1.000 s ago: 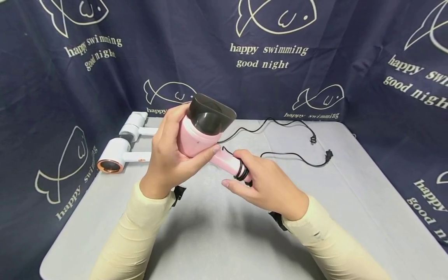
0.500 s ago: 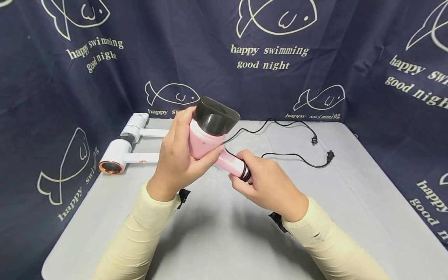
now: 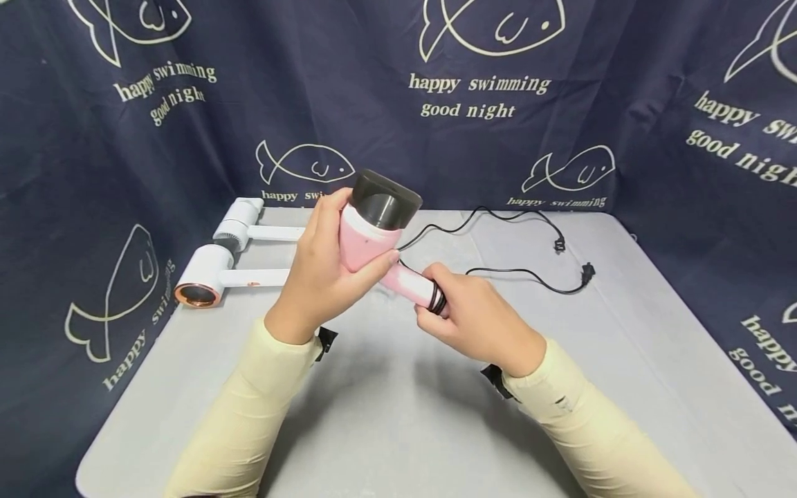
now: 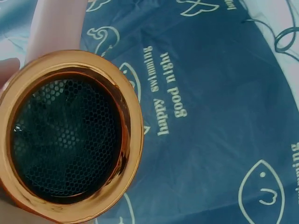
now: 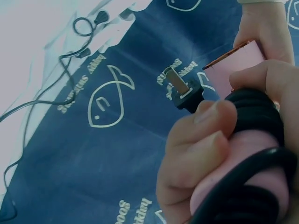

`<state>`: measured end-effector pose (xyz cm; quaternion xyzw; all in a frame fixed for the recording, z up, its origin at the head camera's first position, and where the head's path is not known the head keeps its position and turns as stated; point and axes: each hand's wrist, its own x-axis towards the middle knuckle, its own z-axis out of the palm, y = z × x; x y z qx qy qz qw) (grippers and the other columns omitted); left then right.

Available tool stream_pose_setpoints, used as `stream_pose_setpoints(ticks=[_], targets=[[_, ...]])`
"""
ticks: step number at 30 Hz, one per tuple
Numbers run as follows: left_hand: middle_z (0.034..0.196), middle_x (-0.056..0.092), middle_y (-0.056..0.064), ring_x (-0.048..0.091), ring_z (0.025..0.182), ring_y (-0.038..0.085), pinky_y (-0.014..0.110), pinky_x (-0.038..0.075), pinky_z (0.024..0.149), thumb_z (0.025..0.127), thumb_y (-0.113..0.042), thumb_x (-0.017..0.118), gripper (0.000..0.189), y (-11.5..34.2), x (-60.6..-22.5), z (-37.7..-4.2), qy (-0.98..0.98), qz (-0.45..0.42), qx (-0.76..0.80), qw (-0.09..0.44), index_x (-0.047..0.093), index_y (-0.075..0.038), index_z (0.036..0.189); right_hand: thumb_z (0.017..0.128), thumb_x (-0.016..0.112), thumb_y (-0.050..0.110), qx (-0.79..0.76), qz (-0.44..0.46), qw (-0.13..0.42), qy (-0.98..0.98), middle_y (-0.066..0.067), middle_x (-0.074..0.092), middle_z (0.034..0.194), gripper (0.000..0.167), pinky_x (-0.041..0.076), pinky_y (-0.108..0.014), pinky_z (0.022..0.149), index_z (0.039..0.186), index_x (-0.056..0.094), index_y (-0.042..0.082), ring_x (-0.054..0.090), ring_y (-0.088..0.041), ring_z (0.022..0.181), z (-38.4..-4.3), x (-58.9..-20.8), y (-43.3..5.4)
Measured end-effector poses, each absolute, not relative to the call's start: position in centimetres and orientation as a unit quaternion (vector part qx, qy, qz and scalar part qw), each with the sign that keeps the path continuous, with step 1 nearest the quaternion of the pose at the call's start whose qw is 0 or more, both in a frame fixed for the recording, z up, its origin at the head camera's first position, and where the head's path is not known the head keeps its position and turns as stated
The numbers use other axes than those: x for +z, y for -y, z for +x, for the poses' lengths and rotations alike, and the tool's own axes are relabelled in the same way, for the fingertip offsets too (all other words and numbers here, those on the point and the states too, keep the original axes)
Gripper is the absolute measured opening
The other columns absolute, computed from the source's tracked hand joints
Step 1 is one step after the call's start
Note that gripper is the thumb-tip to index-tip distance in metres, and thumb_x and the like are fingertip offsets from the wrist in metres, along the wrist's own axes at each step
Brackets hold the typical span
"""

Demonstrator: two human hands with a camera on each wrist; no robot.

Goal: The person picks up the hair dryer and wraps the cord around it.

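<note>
Cloth bkgd, fingers grip smooth pink hairdryer

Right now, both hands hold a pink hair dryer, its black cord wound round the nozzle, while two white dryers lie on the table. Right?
Not quite: the head view shows the black cord wound round the handle of the pink hair dryer, not the nozzle. The rest is right.

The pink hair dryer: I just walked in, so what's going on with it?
A person holds the pink hair dryer above the table, two-handed. The left hand grips its body near the dark nozzle; the right hand grips the handle, with black cord wound round it. A copper-rimmed white hair dryer lies on the table's left side, a second white dryer behind it.
</note>
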<state>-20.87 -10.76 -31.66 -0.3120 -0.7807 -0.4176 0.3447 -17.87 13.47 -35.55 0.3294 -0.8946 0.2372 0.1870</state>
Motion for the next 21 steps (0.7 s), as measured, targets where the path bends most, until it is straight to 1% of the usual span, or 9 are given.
stream_pose_setpoints(ticks=[2, 5, 7, 8, 10, 13, 16, 19, 21], targets=[[0.126, 0.057, 0.01, 0.054, 0.109, 0.021, 0.038, 0.047, 0.09, 0.078, -0.037, 0.086, 0.084, 10.5, -32.0, -21.3, 0.79, -0.306, -0.411, 0.337, 0.046, -0.004, 0.143, 0.083, 0.066, 0.023, 0.236, 0.321, 0.173, 0.901, 0.012, 0.053, 0.066, 0.021, 0.041, -0.023, 0.051, 0.101, 0.055, 0.018, 0.047, -0.004, 0.056, -18.1, -35.8, -14.0], [0.131, 0.055, 0.015, 0.054, 0.117, 0.028, 0.044, 0.044, 0.099, 0.078, -0.038, 0.086, 0.085, 10.4, -32.8, -22.0, 0.798, -0.305, -0.399, 0.332, 0.045, 0.0, 0.143, 0.085, 0.068, 0.025, 0.238, 0.297, 0.152, 0.912, 0.011, 0.055, 0.069, 0.022, 0.043, -0.024, 0.05, 0.102, 0.056, 0.017, 0.049, -0.006, 0.056, -18.6, -36.2, -15.3], [0.135, 0.054, 0.018, 0.054, 0.121, 0.032, 0.047, 0.043, 0.104, 0.081, -0.039, 0.083, 0.084, 10.3, -33.6, -22.6, 0.812, -0.3, -0.384, 0.321, 0.045, 0.003, 0.143, 0.088, 0.067, 0.027, 0.242, 0.264, 0.133, 0.924, 0.007, 0.056, 0.07, 0.023, 0.044, -0.027, 0.048, 0.104, 0.056, 0.017, 0.05, -0.009, 0.056, -19.1, -36.3, -16.8], [0.138, 0.053, 0.019, 0.053, 0.124, 0.033, 0.049, 0.042, 0.107, 0.083, -0.038, 0.081, 0.083, 10.3, -34.0, -22.9, 0.821, -0.298, -0.378, 0.306, 0.044, 0.004, 0.144, 0.089, 0.067, 0.028, 0.249, 0.24, 0.122, 0.93, 0.005, 0.057, 0.071, 0.024, 0.044, -0.028, 0.047, 0.107, 0.057, 0.016, 0.051, -0.01, 0.055, -19.3, -36.3, -17.7], [0.143, 0.05, 0.02, 0.051, 0.13, 0.035, 0.05, 0.041, 0.112, 0.087, -0.037, 0.077, 0.08, 10.3, -35.0, -23.7, 0.849, -0.288, -0.359, 0.26, 0.043, 0.004, 0.146, 0.092, 0.067, 0.031, 0.259, 0.188, 0.108, 0.941, 0.001, 0.059, 0.073, 0.027, 0.045, -0.03, 0.046, 0.111, 0.057, 0.014, 0.052, -0.013, 0.055, -20.0, -36.1, -19.8], [0.151, 0.045, 0.019, 0.046, 0.139, 0.035, 0.054, 0.038, 0.116, 0.09, -0.039, 0.072, 0.076, 10.0, -36.5, -25.0, 0.9, -0.27, -0.296, 0.171, 0.043, 0.0, 0.148, 0.097, 0.064, 0.036, 0.284, 0.109, 0.085, 0.949, -0.005, 0.063, 0.075, 0.033, 0.047, -0.034, 0.045, 0.116, 0.057, 0.01, 0.056, -0.018, 0.055, -20.9, -35.7, -23.2], [0.158, 0.04, 0.02, 0.04, 0.147, 0.038, 0.059, 0.035, 0.119, 0.092, -0.042, 0.069, 0.073, 9.5, -38.2, -26.2, 0.938, -0.265, -0.206, 0.085, 0.045, -0.005, 0.15, 0.098, 0.063, 0.044, 0.311, 0.041, 0.074, 0.947, -0.009, 0.066, 0.074, 0.038, 0.049, -0.037, 0.043, 0.114, 0.056, 0.009, 0.061, -0.021, 0.054, -21.5, -35.3, -26.5], [0.161, 0.037, 0.022, 0.037, 0.149, 0.04, 0.06, 0.033, 0.12, 0.093, -0.043, 0.068, 0.073, 8.9, -39.5, -27.4, 0.955, -0.265, -0.133, 0.029, 0.044, -0.007, 0.152, 0.098, 0.061, 0.049, 0.331, -0.006, 0.067, 0.941, -0.011, 0.068, 0.07, 0.042, 0.05, -0.039, 0.041, 0.11, 0.055, 0.009, 0.064, -0.023, 0.052, -22.3, -35.2, -29.5], [0.161, 0.037, 0.023, 0.037, 0.15, 0.041, 0.06, 0.031, 0.121, 0.094, -0.042, 0.068, 0.074, 8.6, -40.0, -28.1, 0.959, -0.264, -0.107, 0.009, 0.043, -0.006, 0.153, 0.098, 0.061, 0.051, 0.329, -0.023, 0.067, 0.942, -0.01, 0.067, 0.069, 0.045, 0.05, -0.038, 0.041, 0.108, 0.055, 0.008, 0.065, -0.022, 0.052, -23.0, -35.4, -31.2]])
